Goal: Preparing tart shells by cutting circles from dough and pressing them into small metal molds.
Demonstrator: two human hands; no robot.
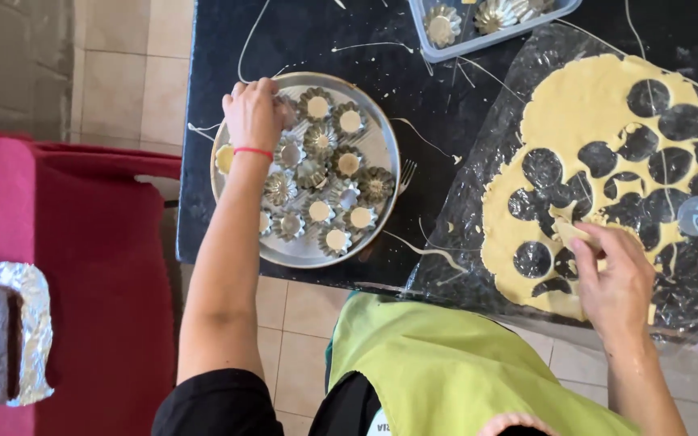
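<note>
over the round metal tray (381, 149), the left hand (254, 113) curls its fingers down onto a small fluted tart mould (288, 109) at the tray's far-left edge; whether it grips the mould i cannot tell. the right hand (616, 278) pinches a scrap of dough (571, 232) above the rolled-out dough sheet (583, 105), full of round cut-outs, lying on plastic film (478, 161). other moulds fill the tray, some holding dough discs. a fork (406, 175) lies just beside the tray on the dark table (325, 32).

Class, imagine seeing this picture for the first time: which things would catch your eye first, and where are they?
The rolled yellow dough sheet at right, riddled with round cut-out holes, stands out most; the right hand pinches a dough piece at its lower edge. Left of centre, a round metal tray holds fluted tart moulds, with the left hand on its upper-left rim.
</note>
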